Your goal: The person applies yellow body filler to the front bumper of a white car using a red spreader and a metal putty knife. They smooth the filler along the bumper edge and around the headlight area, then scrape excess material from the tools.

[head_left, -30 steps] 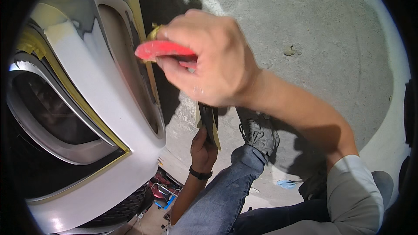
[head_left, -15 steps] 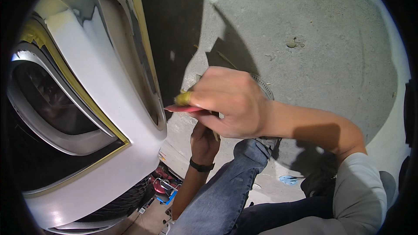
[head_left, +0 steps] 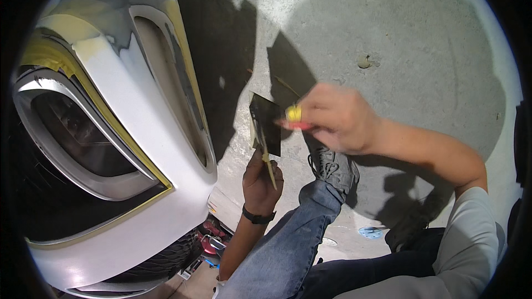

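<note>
Observed red, flat, blade-like tool [head_left: 301,125] pinched between thumb and fingers of bare right hand [head_left: 349,119], both blurred. Cannot tell whether touching dark, flat, four-sided board [head_left: 270,127] beside its tip. Noted board grasped at lower end in closed fingers of bare left hand [head_left: 260,191], near pale yellowish strip [head_left: 267,163]. Recorded grey laced shoe [head_left: 335,171] on grey concrete floor [head_left: 421,66]; at left, white-painted car bumper [head_left: 127,111] bearing yellow masking tape [head_left: 41,55].
</note>
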Available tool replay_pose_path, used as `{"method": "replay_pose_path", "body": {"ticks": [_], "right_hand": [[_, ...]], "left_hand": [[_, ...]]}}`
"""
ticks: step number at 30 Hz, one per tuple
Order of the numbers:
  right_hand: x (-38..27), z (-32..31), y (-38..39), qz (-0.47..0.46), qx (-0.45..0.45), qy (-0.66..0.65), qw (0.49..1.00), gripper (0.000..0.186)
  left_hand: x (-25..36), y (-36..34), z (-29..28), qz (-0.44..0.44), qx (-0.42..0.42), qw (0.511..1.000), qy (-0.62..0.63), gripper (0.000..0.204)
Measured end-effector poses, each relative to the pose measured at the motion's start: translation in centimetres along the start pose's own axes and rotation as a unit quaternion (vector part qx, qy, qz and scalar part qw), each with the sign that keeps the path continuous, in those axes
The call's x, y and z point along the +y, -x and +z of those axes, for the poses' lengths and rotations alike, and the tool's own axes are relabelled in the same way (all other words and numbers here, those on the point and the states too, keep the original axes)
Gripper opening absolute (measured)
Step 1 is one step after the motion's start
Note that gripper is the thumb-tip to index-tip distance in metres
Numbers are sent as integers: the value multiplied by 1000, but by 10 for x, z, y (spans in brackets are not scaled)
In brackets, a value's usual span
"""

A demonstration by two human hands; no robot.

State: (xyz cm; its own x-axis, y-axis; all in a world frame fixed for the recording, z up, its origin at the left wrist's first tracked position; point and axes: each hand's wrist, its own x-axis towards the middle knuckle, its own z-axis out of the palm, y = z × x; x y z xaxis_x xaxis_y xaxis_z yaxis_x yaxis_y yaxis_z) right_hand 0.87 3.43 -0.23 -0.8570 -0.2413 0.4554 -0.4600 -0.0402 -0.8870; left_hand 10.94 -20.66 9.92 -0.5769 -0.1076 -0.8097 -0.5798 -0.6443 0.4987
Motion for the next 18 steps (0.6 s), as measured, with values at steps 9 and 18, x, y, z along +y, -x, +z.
{"method": "replay_pose_path", "body": {"ticks": [9, 18], "right_hand": [[5, -29, -130, -37, 188, 77, 978, 20], [2, -40, -169, -25, 110, 48, 992, 16]], "left_hand": [[-9, -2, -10, -10, 52, 998, -35, 26], [-10, -2, -15, -10, 7, 1000, -21, 32]]}}
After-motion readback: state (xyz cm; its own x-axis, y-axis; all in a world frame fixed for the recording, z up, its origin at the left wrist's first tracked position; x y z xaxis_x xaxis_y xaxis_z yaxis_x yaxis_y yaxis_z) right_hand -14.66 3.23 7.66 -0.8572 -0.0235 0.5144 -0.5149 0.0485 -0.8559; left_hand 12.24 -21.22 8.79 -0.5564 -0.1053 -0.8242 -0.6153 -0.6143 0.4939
